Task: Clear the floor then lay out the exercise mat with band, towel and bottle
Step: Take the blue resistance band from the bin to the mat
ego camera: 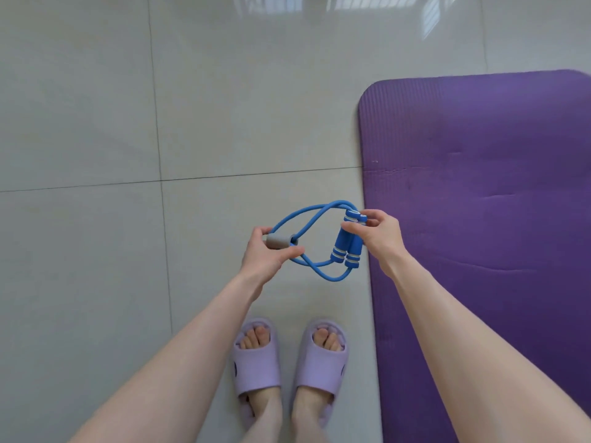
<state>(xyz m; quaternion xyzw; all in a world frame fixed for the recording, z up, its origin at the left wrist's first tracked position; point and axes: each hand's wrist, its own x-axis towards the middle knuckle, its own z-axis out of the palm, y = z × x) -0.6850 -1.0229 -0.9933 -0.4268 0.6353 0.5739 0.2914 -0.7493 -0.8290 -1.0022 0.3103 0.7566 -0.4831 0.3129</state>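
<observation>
A blue resistance band with a grey middle sleeve and two blue foam handles hangs in the air between my hands, above the tiled floor. My left hand pinches the grey sleeve. My right hand grips the top of the two foam handles, which lie side by side. The purple exercise mat lies flat and unrolled on the floor to the right, its left edge just under my right hand. No towel or bottle is in view.
Pale glossy floor tiles stretch out to the left and ahead. My feet in lilac slippers stand beside the mat's left edge. Window light reflects on the tiles at the top.
</observation>
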